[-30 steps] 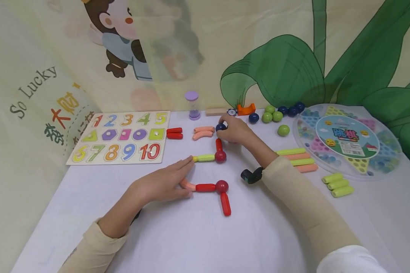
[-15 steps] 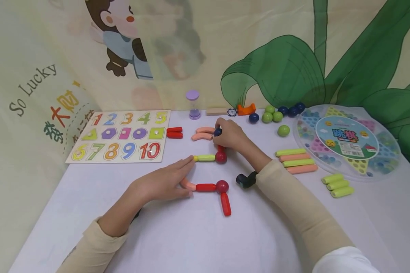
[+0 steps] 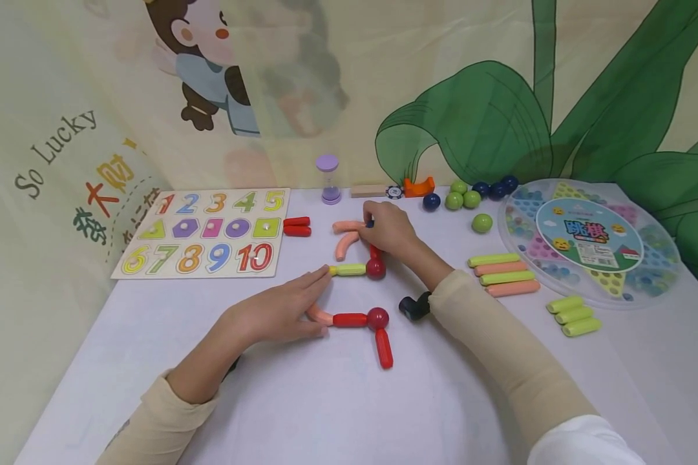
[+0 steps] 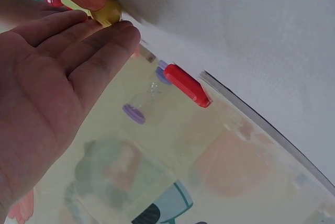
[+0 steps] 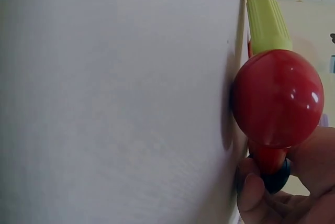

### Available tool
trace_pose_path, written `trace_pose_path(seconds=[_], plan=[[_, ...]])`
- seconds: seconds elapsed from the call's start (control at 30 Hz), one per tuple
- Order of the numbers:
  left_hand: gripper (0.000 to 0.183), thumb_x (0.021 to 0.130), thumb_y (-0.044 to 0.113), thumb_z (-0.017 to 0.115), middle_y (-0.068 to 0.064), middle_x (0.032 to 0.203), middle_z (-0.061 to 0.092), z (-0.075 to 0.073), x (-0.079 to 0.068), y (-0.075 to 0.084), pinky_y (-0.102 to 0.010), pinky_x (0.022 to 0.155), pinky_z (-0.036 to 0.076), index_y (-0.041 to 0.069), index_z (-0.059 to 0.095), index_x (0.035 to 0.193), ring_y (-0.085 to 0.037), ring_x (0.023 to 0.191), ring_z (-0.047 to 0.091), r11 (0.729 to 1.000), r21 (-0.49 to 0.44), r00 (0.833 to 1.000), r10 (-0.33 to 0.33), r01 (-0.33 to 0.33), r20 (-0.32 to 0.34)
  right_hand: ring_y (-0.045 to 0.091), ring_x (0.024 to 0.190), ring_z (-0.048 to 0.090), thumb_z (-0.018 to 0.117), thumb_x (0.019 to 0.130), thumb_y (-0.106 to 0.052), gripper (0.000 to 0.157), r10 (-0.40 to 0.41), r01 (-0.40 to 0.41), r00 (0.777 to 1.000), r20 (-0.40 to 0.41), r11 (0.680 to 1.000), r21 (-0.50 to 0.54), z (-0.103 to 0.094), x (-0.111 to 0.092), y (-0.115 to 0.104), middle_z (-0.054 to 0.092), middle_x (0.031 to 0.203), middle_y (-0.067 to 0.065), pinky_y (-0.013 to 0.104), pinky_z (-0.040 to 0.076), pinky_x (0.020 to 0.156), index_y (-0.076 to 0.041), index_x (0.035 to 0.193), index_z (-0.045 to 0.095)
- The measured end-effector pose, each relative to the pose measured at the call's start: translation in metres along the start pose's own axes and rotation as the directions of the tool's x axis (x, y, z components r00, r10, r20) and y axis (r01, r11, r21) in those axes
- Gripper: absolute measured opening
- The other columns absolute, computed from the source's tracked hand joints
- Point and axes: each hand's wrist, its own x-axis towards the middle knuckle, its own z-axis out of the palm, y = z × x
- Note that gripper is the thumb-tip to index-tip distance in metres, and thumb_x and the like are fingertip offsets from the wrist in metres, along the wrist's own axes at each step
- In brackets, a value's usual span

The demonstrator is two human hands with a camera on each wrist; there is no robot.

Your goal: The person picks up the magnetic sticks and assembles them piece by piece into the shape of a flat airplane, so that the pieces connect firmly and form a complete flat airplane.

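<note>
My right hand [image 3: 391, 226] pinches a dark blue ball [image 5: 277, 179] at the far end of a red stick [image 5: 269, 158], mostly hidden in the head view. That stick joins a dark red ball [image 3: 375, 268], from which a yellow-green stick [image 3: 350, 269] runs left to a yellow ball [image 4: 108, 12]. With fingers straight, my left hand [image 3: 279, 309] lies against the yellow ball and partly covers a curved pink stick [image 3: 321, 316]. Nearer me, a red stick [image 3: 350, 320] links to a second dark red ball [image 3: 378, 318] with another red stick [image 3: 384, 349]. Two curved pink sticks [image 3: 346, 245] lie beside my right fingers.
A number puzzle board [image 3: 196, 250] and two short red sticks [image 3: 297, 230] lie left. Behind stand an hourglass [image 3: 328, 179] and an orange piece [image 3: 419, 187]. To the right are green balls [image 3: 482, 223], blue balls [image 3: 432, 202], straight sticks [image 3: 507, 277] and a round marble-game box [image 3: 590, 232].
The right hand, with the blue ball, has shifted slightly left and toward the red stick. One curved pink stick has swung round to point toward me. The left hand has stayed still.
</note>
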Motion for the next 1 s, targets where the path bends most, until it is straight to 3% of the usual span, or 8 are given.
trace_pose_path(seconds=[0.3,0.5,0.7,0.83,1.0], plan=[[0.089,0.076,0.048,0.067,0.006,0.149,0.016,0.000,0.000,0.000,-0.031,0.098,0.035,0.019,0.020,0.145,-0.008,0.133,0.015,1.000,0.007,1.000,0.009,-0.009,-0.003,0.020,0.059,0.050,0.062,0.085,-0.032,0.018,-0.051,0.051,0.999,0.002,0.998,-0.027,0.004,0.005,0.002,0.052,0.070,0.006,0.025,0.037,0.043,-0.017,0.085,0.053],[0.089,0.076,0.049,0.066,0.006,0.149,0.015,0.000,0.001,-0.001,-0.030,0.098,0.034,0.019,0.019,0.145,-0.008,0.133,0.015,1.000,0.010,1.000,0.009,-0.009,0.005,0.020,0.065,0.050,0.058,0.085,-0.024,0.010,-0.052,0.054,0.997,0.053,0.998,-0.038,0.001,0.003,0.000,0.054,0.078,0.005,0.026,0.040,0.049,-0.016,0.091,0.057],[0.089,0.077,0.049,0.066,0.006,0.149,0.015,0.000,0.002,-0.001,-0.030,0.099,0.033,0.019,0.018,0.145,-0.008,0.133,0.014,1.000,0.006,1.000,0.007,-0.007,0.011,0.020,0.078,0.047,0.061,0.077,-0.016,0.018,-0.085,0.099,0.988,0.128,0.990,-0.104,-0.005,0.000,-0.004,0.054,0.087,0.002,0.030,0.041,0.059,-0.018,0.095,0.063],[0.088,0.076,0.049,0.066,0.006,0.149,0.015,0.000,0.002,-0.001,-0.031,0.099,0.033,0.019,0.019,0.145,-0.008,0.133,0.014,1.000,0.006,1.000,0.004,-0.004,0.015,0.020,0.085,0.042,0.069,0.073,-0.023,0.022,-0.134,0.159,0.978,0.157,0.975,-0.158,-0.007,0.000,-0.007,0.051,0.088,0.001,0.032,0.039,0.065,-0.021,0.095,0.065],[0.088,0.077,0.048,0.066,0.006,0.149,0.015,0.000,0.002,-0.001,-0.030,0.100,0.031,0.017,0.019,0.145,-0.008,0.133,0.014,1.000,0.003,1.000,0.010,-0.010,0.016,0.019,0.086,0.040,0.069,0.075,-0.035,0.013,-0.201,0.226,0.967,0.154,0.960,-0.168,-0.004,0.004,-0.012,0.050,0.083,0.002,0.032,0.037,0.066,-0.025,0.084,0.067]])
